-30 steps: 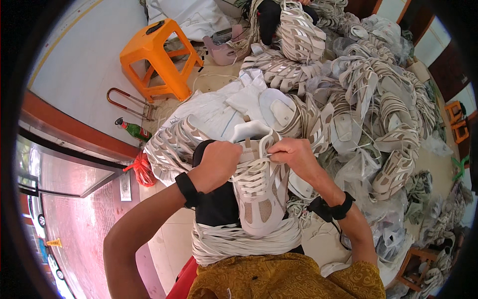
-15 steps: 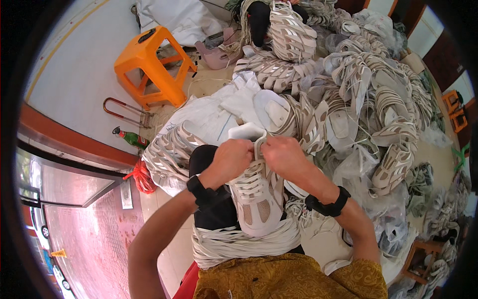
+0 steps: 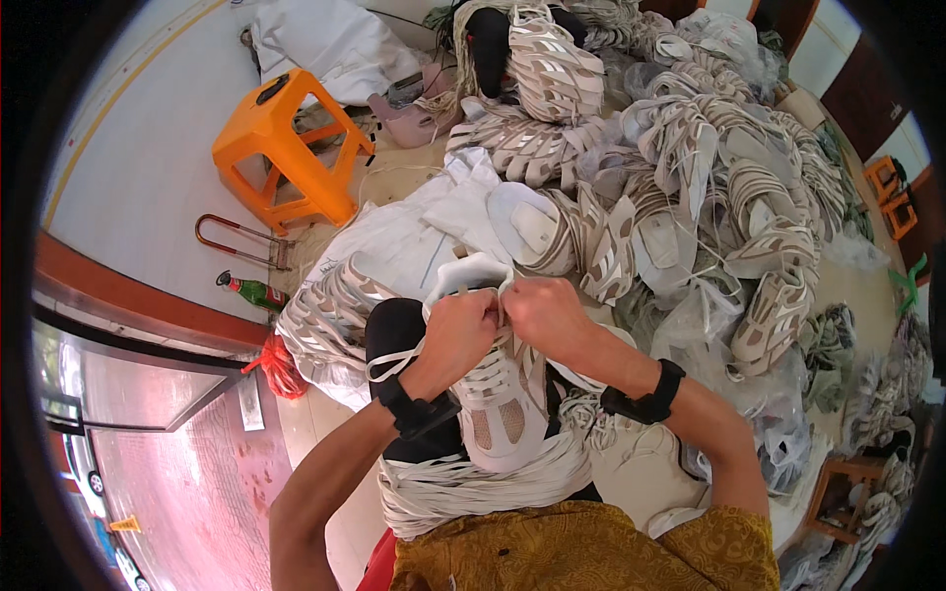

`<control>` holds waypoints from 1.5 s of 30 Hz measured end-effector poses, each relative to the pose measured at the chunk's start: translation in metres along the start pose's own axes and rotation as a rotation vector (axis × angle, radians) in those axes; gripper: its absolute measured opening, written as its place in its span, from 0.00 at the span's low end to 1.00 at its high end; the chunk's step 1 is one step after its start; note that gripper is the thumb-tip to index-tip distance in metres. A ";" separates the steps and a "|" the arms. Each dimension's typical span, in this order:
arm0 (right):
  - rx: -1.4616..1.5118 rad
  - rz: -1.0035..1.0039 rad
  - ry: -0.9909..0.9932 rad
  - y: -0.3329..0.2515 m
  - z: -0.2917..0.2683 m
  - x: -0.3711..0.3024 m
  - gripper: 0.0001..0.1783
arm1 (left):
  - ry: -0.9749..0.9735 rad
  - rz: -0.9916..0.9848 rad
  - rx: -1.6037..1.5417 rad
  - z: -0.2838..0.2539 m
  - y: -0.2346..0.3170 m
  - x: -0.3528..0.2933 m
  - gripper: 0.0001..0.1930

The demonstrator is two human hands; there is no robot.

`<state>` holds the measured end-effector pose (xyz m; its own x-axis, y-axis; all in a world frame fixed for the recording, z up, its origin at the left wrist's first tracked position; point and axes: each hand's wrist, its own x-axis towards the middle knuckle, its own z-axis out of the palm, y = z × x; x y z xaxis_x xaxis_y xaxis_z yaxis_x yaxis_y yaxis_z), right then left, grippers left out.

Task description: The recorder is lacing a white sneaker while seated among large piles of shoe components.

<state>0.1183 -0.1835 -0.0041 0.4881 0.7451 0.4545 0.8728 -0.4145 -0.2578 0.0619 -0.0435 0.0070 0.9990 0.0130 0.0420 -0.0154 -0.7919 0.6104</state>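
A beige and white sneaker (image 3: 503, 424) lies on my lap, its toe toward me and its white-lined opening (image 3: 473, 271) away from me. White laces (image 3: 488, 381) cross its front. My left hand (image 3: 460, 328) is closed in a pinch at the top of the lacing, and a loop of white shoelace (image 3: 384, 366) sticks out beside it. Close against it, my right hand (image 3: 540, 310) is closed on the sneaker's upper edge; its fingertips are hidden. Below the toe, a thick bundle of white laces (image 3: 473, 497) spreads across my lap.
Stacked shoe uppers (image 3: 335, 315) lie to my left, with larger heaps (image 3: 759, 197) at the right and far side. An orange stool (image 3: 286, 148), a green bottle (image 3: 258, 293) and a red bag (image 3: 283, 366) stand along the left. Another person's dark-clothed leg (image 3: 488, 49) shows at the top.
A shoelace loop now shows left of my left hand. Both hands have rolled inward and come closer together over the sneaker's lacing. The whole view has shifted slightly.
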 end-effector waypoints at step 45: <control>0.299 0.003 -0.157 -0.051 0.001 0.045 0.18 | 0.405 0.554 0.918 -0.175 -0.032 0.076 0.06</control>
<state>0.0953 -0.1284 0.0284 0.4639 0.8251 0.3225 0.8203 -0.2626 -0.5080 0.1310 0.0901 0.1292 0.7753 -0.4128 0.4780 -0.2473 -0.8948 -0.3716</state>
